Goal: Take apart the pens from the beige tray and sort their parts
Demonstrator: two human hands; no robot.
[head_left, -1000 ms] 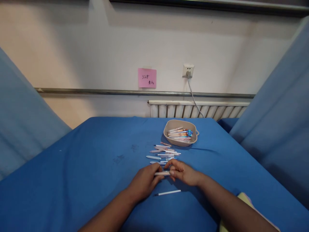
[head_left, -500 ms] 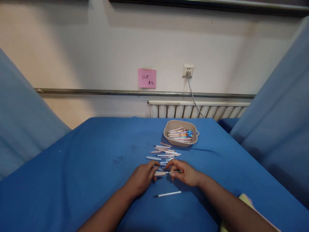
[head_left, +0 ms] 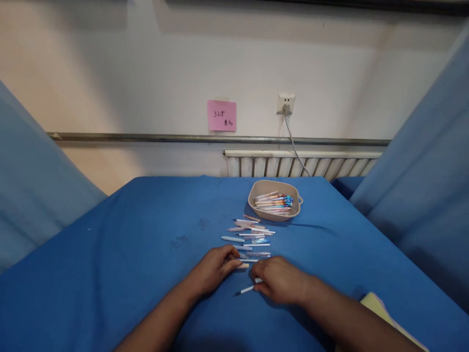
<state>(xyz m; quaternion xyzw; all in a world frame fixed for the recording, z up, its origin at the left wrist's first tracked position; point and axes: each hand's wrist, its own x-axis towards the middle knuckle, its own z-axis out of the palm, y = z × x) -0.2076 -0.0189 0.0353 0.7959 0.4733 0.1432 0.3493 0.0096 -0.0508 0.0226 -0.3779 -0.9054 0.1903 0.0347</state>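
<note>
My left hand (head_left: 217, 268) rests on the blue cloth, its fingers closed on a peach pen barrel (head_left: 245, 266) that sticks out to the right. Beside it, my right hand (head_left: 280, 279) is closed, palm down, on a white pen refill (head_left: 245, 290) with a dark tip pointing left. A short pale piece (head_left: 258, 280) also shows at its fingertips; what it is cannot be made out. Just beyond both hands lie several pen parts: a light blue barrel (head_left: 233, 239), clear barrels (head_left: 258, 254) and white refills (head_left: 256, 245).
A beige basket (head_left: 274, 219) with several pens stands behind the loose parts on the blue-covered table (head_left: 146, 244). Yellow paper (head_left: 377, 308) lies at the lower right. Blue curtains (head_left: 421, 146) hang at both sides, with a radiator (head_left: 304, 164) at the wall.
My right hand has moved down towards me, away from the peach barrel, and onto the white refill, which has tilted. The left hand has barely moved.
</note>
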